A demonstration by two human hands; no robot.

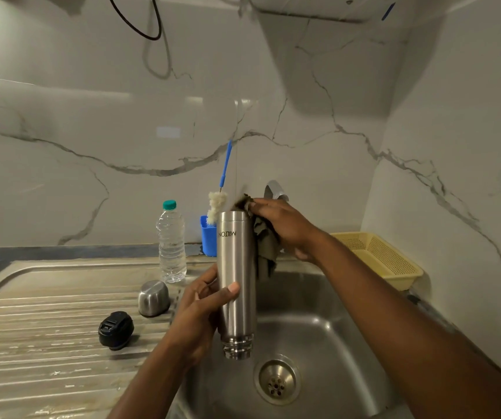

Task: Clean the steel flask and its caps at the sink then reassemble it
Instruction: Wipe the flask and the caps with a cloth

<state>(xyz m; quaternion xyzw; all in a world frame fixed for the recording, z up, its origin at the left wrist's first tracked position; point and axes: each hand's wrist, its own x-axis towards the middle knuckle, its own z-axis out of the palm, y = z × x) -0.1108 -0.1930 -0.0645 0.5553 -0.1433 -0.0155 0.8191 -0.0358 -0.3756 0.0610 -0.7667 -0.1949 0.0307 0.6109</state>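
The steel flask [237,282] hangs upside down over the sink basin [318,328], its threaded mouth pointing down. My left hand [203,309] grips its lower body, thumb across the front. My right hand [282,228] holds a dark olive cloth [265,243] against the flask's upturned base and right side. The steel outer cap [154,297] stands on the drainboard to the left. In front of that cap, the black inner cap [116,329] lies on the drainboard.
A clear water bottle [171,243] with a teal lid stands behind the caps. A blue holder [208,237] carries a bottle brush [217,204] with a blue handle. The tap [275,190] is behind my right hand. A yellow basket [379,258] sits right of the sink. Below the flask is the drain [277,381].
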